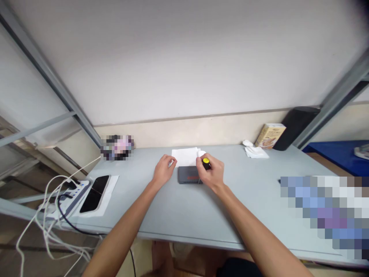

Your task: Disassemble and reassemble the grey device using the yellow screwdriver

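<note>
- Tool with a yellow-and-black handle point(206, 164) is gripped in your right hand point(213, 172), fingers wrapped round it; your grip covers most of it, and its tip is hard to make out.
- Dark grey box point(186, 176) with a row of small slots lies on the desk point(173, 215) between your hands; your right hand hides its right end and cuts short the reddish marking, which you cannot read.
- Your left hand point(164, 170) is near the box's left end, fingers curled toward the thumb; whether they pinch something small, I cannot tell.
- White paper point(184, 154) lies just behind the box, its near edge partly hidden by it; a small white thing point(201, 153) at your right knuckles is too covered to name.
- Pixelation blurs one item point(118, 147) at the desk's back left and a larger heap point(323, 211) on the right, which runs out of view.
- Carton point(269, 136) at the back right covers part of a black cylinder point(298, 129).
</note>
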The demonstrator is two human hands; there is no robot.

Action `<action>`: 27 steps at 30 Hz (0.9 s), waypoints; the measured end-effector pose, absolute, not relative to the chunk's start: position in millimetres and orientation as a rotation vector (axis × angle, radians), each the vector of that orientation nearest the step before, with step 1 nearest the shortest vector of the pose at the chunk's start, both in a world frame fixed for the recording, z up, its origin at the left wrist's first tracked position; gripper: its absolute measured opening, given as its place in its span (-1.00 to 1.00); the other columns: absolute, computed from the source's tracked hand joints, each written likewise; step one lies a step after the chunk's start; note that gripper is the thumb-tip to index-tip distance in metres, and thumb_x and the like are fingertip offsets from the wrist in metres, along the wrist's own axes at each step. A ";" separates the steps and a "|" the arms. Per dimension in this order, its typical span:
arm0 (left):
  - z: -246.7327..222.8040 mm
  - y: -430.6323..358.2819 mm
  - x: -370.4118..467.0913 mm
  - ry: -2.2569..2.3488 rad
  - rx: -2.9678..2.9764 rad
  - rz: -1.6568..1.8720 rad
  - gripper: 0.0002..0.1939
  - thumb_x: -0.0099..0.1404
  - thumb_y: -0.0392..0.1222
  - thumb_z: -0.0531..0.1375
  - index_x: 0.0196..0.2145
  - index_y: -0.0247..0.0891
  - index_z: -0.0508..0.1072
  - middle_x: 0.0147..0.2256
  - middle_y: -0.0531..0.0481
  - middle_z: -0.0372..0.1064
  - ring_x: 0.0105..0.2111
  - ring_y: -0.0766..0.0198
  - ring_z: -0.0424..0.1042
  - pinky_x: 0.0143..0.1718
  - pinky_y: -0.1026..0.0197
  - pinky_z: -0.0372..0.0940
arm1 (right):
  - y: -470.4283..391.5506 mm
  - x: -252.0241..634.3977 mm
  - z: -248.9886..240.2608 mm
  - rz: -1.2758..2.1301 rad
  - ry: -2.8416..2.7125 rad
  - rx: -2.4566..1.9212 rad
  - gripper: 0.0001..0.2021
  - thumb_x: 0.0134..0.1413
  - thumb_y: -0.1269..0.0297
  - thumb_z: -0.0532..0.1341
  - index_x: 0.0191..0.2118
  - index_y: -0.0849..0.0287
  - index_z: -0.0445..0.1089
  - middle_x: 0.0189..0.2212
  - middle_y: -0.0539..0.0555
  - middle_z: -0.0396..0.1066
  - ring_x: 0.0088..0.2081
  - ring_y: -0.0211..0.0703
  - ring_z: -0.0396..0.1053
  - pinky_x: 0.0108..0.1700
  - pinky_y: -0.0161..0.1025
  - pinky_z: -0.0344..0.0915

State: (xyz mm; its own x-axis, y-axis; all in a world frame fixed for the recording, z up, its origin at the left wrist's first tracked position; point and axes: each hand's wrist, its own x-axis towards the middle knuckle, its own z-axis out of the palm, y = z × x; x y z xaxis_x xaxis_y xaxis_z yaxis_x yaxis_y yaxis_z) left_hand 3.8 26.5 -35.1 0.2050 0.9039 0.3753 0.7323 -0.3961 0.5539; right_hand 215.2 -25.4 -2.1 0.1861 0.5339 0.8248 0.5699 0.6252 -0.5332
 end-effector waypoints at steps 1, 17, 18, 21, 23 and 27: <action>-33.7 32.7 4.1 1.561 2.243 0.975 -0.87 0.46 -0.19 0.19 -0.20 -0.17 0.56 -0.23 -0.01 0.40 -0.23 0.21 0.42 -0.10 0.17 0.31 | -25.6 215.3 -1.7 -0.036 -1.460 -0.985 -0.70 0.25 0.27 0.19 -0.52 0.09 0.20 -0.66 -0.14 0.09 -0.62 -0.34 0.03 -0.51 -0.31 0.05; -55.7 67.8 1.7 1.520 2.338 0.847 -0.85 0.44 -0.15 0.25 -0.17 -0.15 0.64 -0.20 -0.06 0.47 -0.07 0.10 0.42 0.03 0.09 0.31 | -24.3 215.8 -4.3 -0.022 -1.456 -1.003 -0.70 0.25 0.29 0.18 -0.52 0.09 0.19 -0.66 -0.14 0.07 -0.62 -0.34 0.03 -0.52 -0.31 0.03; -55.8 67.7 1.0 1.518 2.338 0.841 -0.85 0.43 -0.15 0.25 -0.17 -0.16 0.64 -0.20 -0.06 0.47 -0.07 0.10 0.41 0.03 0.09 0.31 | -24.2 216.2 -5.3 -0.020 -1.451 -1.007 -0.70 0.25 0.28 0.18 -0.52 0.09 0.19 -0.66 -0.15 0.06 -0.62 -0.34 0.02 -0.52 -0.32 0.03; -55.8 66.4 -0.6 1.513 2.337 0.840 -0.85 0.43 -0.16 0.25 -0.16 -0.15 0.65 -0.19 -0.07 0.48 -0.07 0.10 0.40 0.03 0.07 0.31 | -24.0 218.6 -9.3 -0.007 -1.426 -1.039 -0.71 0.24 0.26 0.19 -0.51 0.09 0.21 -0.66 -0.15 0.05 -0.62 -0.34 0.01 -0.52 -0.31 0.02; -56.1 65.1 -1.6 1.506 2.344 0.838 -0.85 0.43 -0.15 0.25 -0.16 -0.15 0.65 -0.18 -0.07 0.48 -0.07 0.10 0.39 0.04 0.06 0.30 | -24.1 220.3 -12.0 0.010 -1.402 -1.070 -0.72 0.24 0.24 0.19 -0.51 0.09 0.21 -0.67 -0.16 0.03 -0.62 -0.33 0.01 -0.52 -0.31 0.02; -55.9 62.6 -2.6 1.491 2.362 0.828 -0.83 0.45 -0.15 0.23 -0.15 -0.16 0.65 -0.17 -0.09 0.47 -0.07 0.09 0.39 0.06 0.03 0.30 | -24.6 222.6 -14.7 0.038 -1.347 -1.108 -0.70 0.24 0.20 0.18 -0.51 0.08 0.19 -0.67 -0.16 0.00 -0.62 -0.32 -0.02 -0.52 -0.30 0.01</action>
State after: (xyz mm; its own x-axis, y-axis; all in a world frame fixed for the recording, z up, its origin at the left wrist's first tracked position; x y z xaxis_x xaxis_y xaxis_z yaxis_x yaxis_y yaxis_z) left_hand -2.6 62.6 -55.9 0.3233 0.8836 0.3388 0.7549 -0.4567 0.4707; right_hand 222.6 -24.6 -14.7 0.3003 0.5963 0.7445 0.5538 0.5264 -0.6451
